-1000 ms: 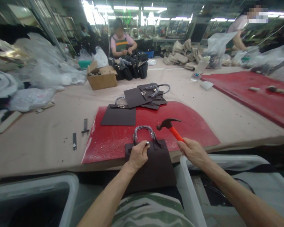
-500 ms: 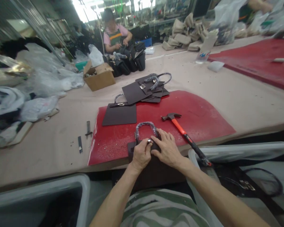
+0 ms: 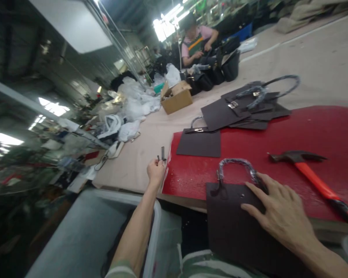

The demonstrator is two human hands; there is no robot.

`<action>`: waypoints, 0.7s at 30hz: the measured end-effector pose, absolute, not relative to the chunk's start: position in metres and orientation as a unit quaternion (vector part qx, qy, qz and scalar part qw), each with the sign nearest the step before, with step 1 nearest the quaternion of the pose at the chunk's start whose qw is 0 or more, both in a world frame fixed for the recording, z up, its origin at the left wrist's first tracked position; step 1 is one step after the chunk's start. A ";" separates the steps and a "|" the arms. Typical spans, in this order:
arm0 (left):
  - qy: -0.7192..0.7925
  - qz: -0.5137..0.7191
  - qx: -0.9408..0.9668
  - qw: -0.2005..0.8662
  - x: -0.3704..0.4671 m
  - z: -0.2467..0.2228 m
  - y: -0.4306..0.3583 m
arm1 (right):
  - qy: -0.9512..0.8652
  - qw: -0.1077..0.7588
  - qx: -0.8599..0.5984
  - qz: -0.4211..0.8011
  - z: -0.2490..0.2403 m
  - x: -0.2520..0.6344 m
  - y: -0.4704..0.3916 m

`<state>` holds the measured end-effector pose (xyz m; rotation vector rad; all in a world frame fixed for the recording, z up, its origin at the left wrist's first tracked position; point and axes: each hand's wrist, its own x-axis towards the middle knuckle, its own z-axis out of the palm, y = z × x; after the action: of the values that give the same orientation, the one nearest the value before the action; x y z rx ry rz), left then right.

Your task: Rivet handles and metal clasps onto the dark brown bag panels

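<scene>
My left hand (image 3: pixel 156 172) reaches to the table left of the red mat. Its fingers are closed round a small dark flat tool (image 3: pixel 158 157), whose end pokes out above them. Right beside it lies a dark metal tool (image 3: pixel 162 153) with a crosspiece. My right hand (image 3: pixel 284 208) rests with fingers spread on a dark brown handbag panel (image 3: pixel 232 216), near the foot of its plastic-wrapped handle (image 3: pixel 234 161). A small metal fitting (image 3: pixel 242 195) shows on the panel. The panel hangs over the table edge towards me.
A claw hammer (image 3: pixel 313 170) with an orange and black handle lies on the red mat (image 3: pixel 191 177), right of the panel. More handbag panels (image 3: pixel 226 114) are stacked behind. A cardboard box (image 3: pixel 176 101) and a co-worker (image 3: pixel 197 46) are farther back. A grey bin (image 3: pixel 156 216) stands below left.
My left hand has left the fitting on the panel and moved left to the small tools. My right hand stays on the panel. The view has turned left.
</scene>
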<state>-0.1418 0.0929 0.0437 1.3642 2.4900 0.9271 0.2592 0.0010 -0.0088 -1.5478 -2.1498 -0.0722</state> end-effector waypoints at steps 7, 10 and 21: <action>0.883 0.186 0.430 0.028 -0.181 0.035 0.098 | -0.789 0.260 -0.551 -0.078 -0.015 0.258 0.006; 0.882 0.158 0.444 0.020 -0.174 0.034 0.096 | -0.791 0.255 -0.551 -0.077 -0.016 0.258 0.006; 0.695 0.297 0.645 0.110 -0.033 0.031 0.030 | -0.739 0.268 -0.619 0.000 -0.002 0.253 -0.003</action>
<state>-0.0327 0.0303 0.0308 1.8948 2.0433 0.8738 0.2529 -0.0034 -0.0023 -1.6692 -1.9934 0.0006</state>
